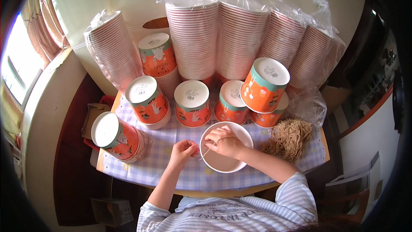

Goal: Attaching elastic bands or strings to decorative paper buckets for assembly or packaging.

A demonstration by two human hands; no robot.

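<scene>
Striped sleeves at the lower edge, both forearms reaching up over the tabletop [141, 169], which wears a pale checked cloth.

Left hand [183, 150]: fingers pressed together, pinching one end of a thin tan string [209, 149].

Right hand [224, 141]: curled over the bowl's rim, fingertips pinching the string's other end; the string runs taut between the hands.

Bowl [223, 154]: white paper, open side up, near the front edge, partly under the right hand. Judged light, thin-walled and easily dented; best held at the rolled rim.

String: judged soft, limp and slight; a fingertip pinch near the end suits it.

String heap [288, 137]: tangled tan bundle, just right of the bowl.

Printed cups [192, 103]: orange and teal, upturned in short stacks behind the bowl; one stack [118, 135] lies tipped at the left.

Bagged stacks [240, 38]: tall sleeves of cups in clear plastic, along the back.
</scene>
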